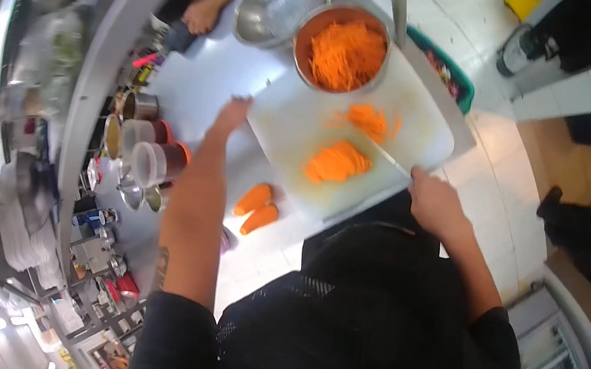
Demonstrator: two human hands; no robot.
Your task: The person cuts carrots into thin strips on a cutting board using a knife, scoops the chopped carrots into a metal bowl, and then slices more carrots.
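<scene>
My right hand (438,203) is closed around the handle of a knife (389,156), whose blade lies low over the white cutting board (427,124). Beside the blade are a pile of sliced carrot (339,162) and a smaller heap of carrot strips (368,121). My left hand (233,112) is at the board's left corner, its fingers small and blurred; whether it grips anything I cannot make out. Two carrot pieces (255,200) rest on the metal table near my left forearm. A steel bowl (301,55) full of shredded carrot stands at the board's far end.
Another metal bowl (276,6) sits behind the carrot bowl. A co-worker's hand (201,15) rests at the table's far left. Plastic tubs (153,163) and metal containers line the left side. A green crate (449,74) is beyond the board's right edge.
</scene>
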